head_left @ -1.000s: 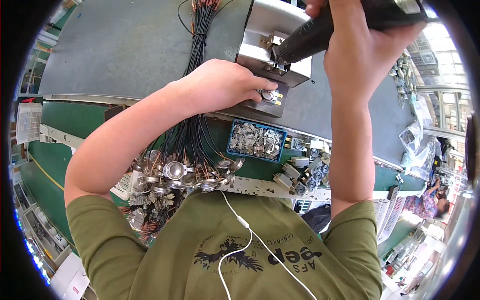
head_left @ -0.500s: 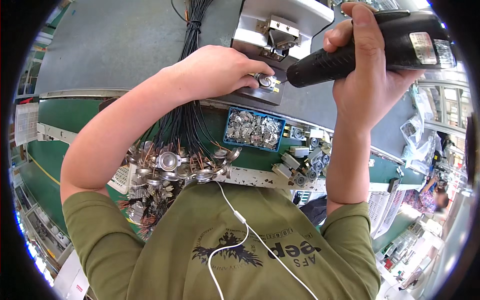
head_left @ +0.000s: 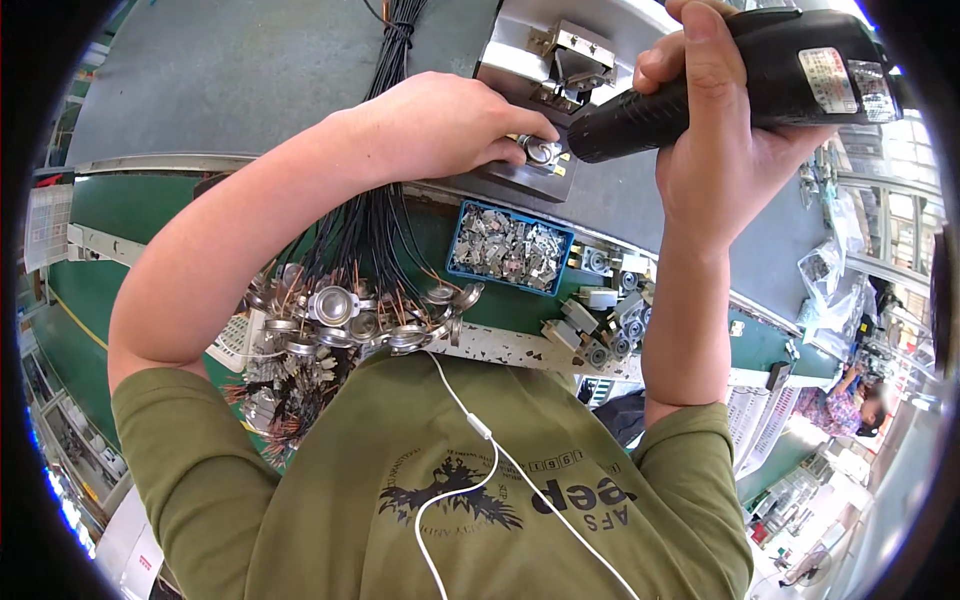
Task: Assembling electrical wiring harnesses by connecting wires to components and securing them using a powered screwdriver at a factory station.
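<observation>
My left hand (head_left: 455,130) is closed, thumb and forefinger pinching a small round metal part (head_left: 541,151) with brass-coloured tabs. That part is at a dark metal block (head_left: 520,180) on the bench; the fingers partly hide how it sits. In my right hand (head_left: 712,150) is a black electric screwdriver (head_left: 640,122), fingers wrapped round its body. Its nose points left and is right beside the round part, the bit's tip too small to make out. Behind them stands a metal fixture (head_left: 583,55) with a bracket-like mechanism.
A blue tray (head_left: 508,289) of small metal brackets lies near me. To its right are several white blocks with round ends (head_left: 598,300). A bundle of black wires (head_left: 395,70) runs under my left arm to round metal cups (head_left: 333,306). A person (head_left: 845,410) is far right.
The screwdriver's nose has moved slightly left, closer to the round part. My left hand keeps its pinch. The whole view has shifted a little.
</observation>
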The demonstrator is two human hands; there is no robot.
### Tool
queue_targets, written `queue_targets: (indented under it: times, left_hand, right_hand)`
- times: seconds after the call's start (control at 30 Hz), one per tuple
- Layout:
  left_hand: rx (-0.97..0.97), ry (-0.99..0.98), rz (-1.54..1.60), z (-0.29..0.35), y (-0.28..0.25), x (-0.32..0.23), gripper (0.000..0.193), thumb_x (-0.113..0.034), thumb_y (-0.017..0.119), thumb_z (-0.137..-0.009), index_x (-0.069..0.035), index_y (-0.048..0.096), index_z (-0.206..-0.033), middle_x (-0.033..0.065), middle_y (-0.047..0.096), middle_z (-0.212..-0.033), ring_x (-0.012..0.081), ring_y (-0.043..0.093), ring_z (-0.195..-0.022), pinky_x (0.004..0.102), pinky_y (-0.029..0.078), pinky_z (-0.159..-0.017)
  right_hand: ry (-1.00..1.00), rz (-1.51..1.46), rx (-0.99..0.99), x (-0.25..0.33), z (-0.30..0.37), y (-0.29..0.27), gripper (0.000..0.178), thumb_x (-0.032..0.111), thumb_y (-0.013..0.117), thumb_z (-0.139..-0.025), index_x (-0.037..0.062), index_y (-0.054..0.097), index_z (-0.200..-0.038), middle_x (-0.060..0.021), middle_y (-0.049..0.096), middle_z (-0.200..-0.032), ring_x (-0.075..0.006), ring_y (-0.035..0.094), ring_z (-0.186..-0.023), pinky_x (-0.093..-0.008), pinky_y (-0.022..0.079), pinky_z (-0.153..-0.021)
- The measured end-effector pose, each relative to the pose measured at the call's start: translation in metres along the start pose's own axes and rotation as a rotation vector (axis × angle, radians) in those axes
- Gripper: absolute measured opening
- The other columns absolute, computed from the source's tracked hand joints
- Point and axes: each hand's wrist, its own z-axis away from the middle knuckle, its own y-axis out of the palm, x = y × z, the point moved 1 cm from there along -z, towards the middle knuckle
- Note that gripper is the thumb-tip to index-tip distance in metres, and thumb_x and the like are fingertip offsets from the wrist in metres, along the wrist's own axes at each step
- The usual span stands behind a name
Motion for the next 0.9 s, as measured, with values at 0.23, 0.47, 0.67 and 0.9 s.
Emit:
queue_targets:
  times: [0.23, 0.47, 0.67, 0.9]
  left_hand:
    - [-0.067, 0.070, -0.012, 0.003, 0.005, 0.002, 0.037, -0.033, 0.064, -0.099, -0.031, 0.066, -0.135, 0.0092, 0.075, -0.102, 0.0312, 0.072, -0.097, 0.0450, 0.058, -0.084]
    - [-0.088, 0.097, -0.005, 0.005, 0.009, 0.002, 0.037, -0.031, 0.062, -0.099, -0.029, 0.066, -0.136, 0.0085, 0.075, -0.101, 0.0307, 0.072, -0.097, 0.0442, 0.059, -0.084]
    - [-0.155, 0.146, -0.091, 0.005, 0.010, 0.003, 0.039, -0.027, 0.062, -0.099, -0.026, 0.065, -0.138, 0.0089, 0.074, -0.100, 0.0302, 0.072, -0.096, 0.0442, 0.058, -0.082]
    - [-0.457, 0.436, -0.307, 0.014, 0.011, -0.022, 0.023, -0.019, 0.068, -0.086, -0.020, 0.069, -0.109, 0.0007, 0.060, -0.090, 0.0193, 0.067, -0.092, 0.0342, 0.053, -0.075]
  right_hand:
    - [-0.006, 0.029, 0.034, 0.001, 0.002, 0.002, 0.008, -0.002, 0.068, -0.094, -0.0042, 0.063, -0.100, -0.0069, 0.064, -0.078, -0.0115, 0.059, -0.057, -0.0242, 0.048, -0.052]
    - [-0.034, 0.082, 0.144, 0.008, 0.006, 0.007, 0.009, -0.005, 0.068, -0.093, -0.0052, 0.063, -0.100, -0.0078, 0.065, -0.081, -0.0105, 0.060, -0.058, -0.0231, 0.048, -0.052]
    - [0.014, 0.063, 0.149, 0.015, 0.006, 0.011, 0.013, -0.006, 0.069, -0.092, -0.0070, 0.065, -0.104, -0.0112, 0.070, -0.090, -0.0104, 0.062, -0.059, -0.0225, 0.049, -0.052]
    - [-0.019, -0.063, 0.164, 0.013, 0.001, -0.008, 0.021, 0.002, 0.066, -0.094, -0.0101, 0.062, -0.110, -0.0106, 0.064, -0.086, -0.0134, 0.057, -0.066, -0.0277, 0.048, -0.060]
